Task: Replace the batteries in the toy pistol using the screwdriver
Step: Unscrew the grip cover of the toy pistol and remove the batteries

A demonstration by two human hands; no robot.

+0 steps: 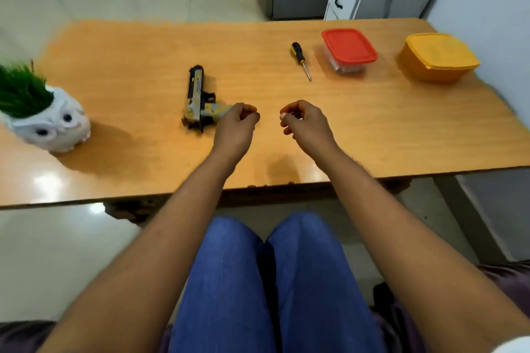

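1. Toy pistol (198, 99): lay flat on the bench (143, 46), left of centre, barrel pointing far and grip turned toward the near right. Judged to be set within easy reach, with the battery cover presumably in the grip; no cover or screw could be made out.
2. Screwdriver (301, 61): black-and-yellow handle far, tip near; lay well apart from the pistol, to the right and farther back, just beside the red-lidded container (348, 50). Untouched.
3. Red-lidded container: clear body, lid on, far right. Contents too blurred to name; possibly the spare batteries, a guess only.
4. Yellow container (437, 57): lid on, at the far right edge of the bench.
5. Left hand (236, 123): fingers loosely curled, holding nothing, hovering just beside the pistol's grip; contact with it could not be told. Judged placed to take up the pistol.
6. Right hand (304, 122): fingers loosely curled, empty, near centre, apart from every item. Judged free for the screwdriver.
7. Owl-shaped planter (54, 123): white, green tuft, near left.
8. Status: task judged at its outset; no tool taken up, pistol unopened.
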